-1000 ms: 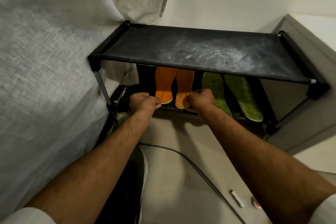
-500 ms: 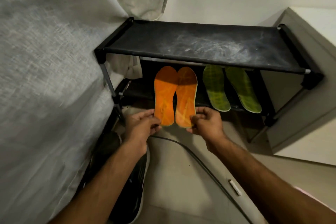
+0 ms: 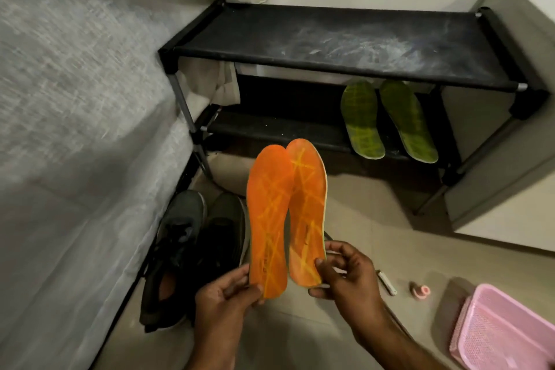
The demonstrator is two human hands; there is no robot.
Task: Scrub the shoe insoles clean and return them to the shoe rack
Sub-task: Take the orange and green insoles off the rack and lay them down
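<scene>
left hand (image 3: 223, 297) – grips left orange insole (image 3: 268, 219) | right hand (image 3: 350, 275) – grips right orange insole (image 3: 307, 213) | print unreadable

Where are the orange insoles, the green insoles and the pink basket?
orange insoles (image 3: 270, 219): head view, middle of the left one.
green insoles (image 3: 362, 120): head view, middle of the left one.
pink basket (image 3: 492, 330): head view, mesh side wall.

The two insoles held up (image 3: 286, 216) are bright orange, crossed with paler yellow-orange lines. The pair on the lower shelf (image 3: 387, 120) is green with a lighter yellow-green criss-cross. The shoe rack (image 3: 345, 42) is black — its top smeared with whitish dust. The sneakers (image 3: 195, 249) are dark grey-black, one with an orange lining. The mesh basket (image 3: 504, 330) is pink; the curtain (image 3: 75, 99) is off-white weave.
</scene>
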